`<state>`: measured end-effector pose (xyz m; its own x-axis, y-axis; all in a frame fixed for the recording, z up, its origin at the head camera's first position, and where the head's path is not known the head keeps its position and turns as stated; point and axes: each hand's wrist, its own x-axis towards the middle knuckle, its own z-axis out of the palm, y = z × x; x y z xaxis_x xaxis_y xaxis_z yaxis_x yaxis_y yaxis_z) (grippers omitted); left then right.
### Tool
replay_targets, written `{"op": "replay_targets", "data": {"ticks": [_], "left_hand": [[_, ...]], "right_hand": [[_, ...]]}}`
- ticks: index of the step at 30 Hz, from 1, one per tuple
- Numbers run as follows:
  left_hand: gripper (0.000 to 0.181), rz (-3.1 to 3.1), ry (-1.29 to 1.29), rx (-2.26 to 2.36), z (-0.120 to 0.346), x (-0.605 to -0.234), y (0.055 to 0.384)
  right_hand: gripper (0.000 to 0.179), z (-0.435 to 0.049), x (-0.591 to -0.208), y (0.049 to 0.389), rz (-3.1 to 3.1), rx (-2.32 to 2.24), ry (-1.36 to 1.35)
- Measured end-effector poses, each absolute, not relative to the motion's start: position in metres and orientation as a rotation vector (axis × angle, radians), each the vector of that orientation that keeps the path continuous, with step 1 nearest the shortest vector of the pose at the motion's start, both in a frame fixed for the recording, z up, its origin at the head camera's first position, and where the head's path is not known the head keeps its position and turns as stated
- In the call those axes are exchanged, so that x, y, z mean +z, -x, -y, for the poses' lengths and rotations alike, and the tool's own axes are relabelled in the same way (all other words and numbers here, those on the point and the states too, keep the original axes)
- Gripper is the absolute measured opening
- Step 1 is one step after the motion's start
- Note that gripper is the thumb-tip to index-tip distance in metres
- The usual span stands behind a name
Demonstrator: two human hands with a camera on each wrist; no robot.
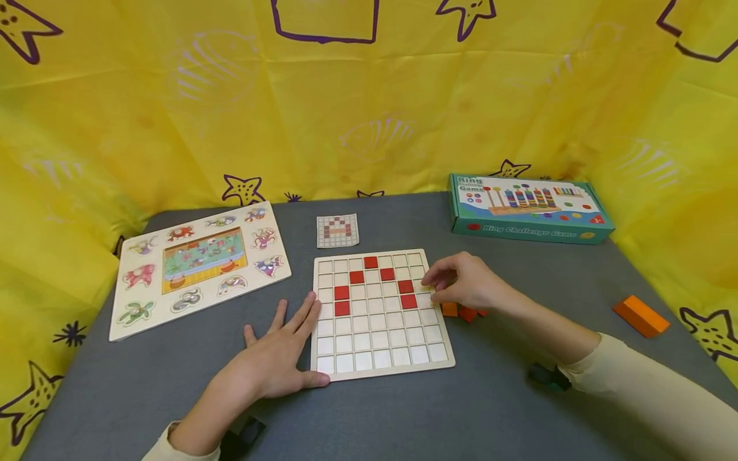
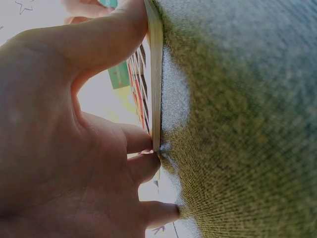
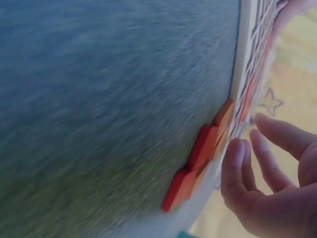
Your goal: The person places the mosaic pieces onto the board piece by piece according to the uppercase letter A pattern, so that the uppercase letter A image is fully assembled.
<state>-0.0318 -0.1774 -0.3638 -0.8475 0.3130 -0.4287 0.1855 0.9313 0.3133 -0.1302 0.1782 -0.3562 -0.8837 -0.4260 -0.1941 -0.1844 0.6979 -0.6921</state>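
A wooden grid board (image 1: 369,339) lies on the grey table, with several red square tiles (image 1: 342,308) set in an arch across its upper cells. My left hand (image 1: 277,358) rests at the board's left side, fingers spread; thumb and fingertips touch its edge, as the left wrist view also shows. Over the board's right edge hovers my right hand (image 1: 469,282), fingers bent and thumb apart from them. In the right wrist view nothing shows between those fingers (image 3: 233,168). Loose red tiles (image 3: 179,189) and orange tiles (image 1: 450,310) lie beside the board under that hand.
Behind the board lies a small pattern card (image 1: 337,240). A sea-animal puzzle board (image 1: 150,307) is on the left, a green Ring Challenge Game box (image 1: 527,229) at the back right. An orange block (image 1: 641,316) sits far right. Yellow cloth (image 1: 346,96) hangs around the table.
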Motion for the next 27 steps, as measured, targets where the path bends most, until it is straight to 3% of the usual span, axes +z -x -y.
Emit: {"op": "replay_targets", "data": {"ticks": [27], "left_hand": [[0.125, -2.608, -0.364, 0.352, 0.178, -0.363, 0.032]], "right_hand": [[0.033, -0.244, -0.365, 0.105, -2.690, -0.896, 0.387]]}}
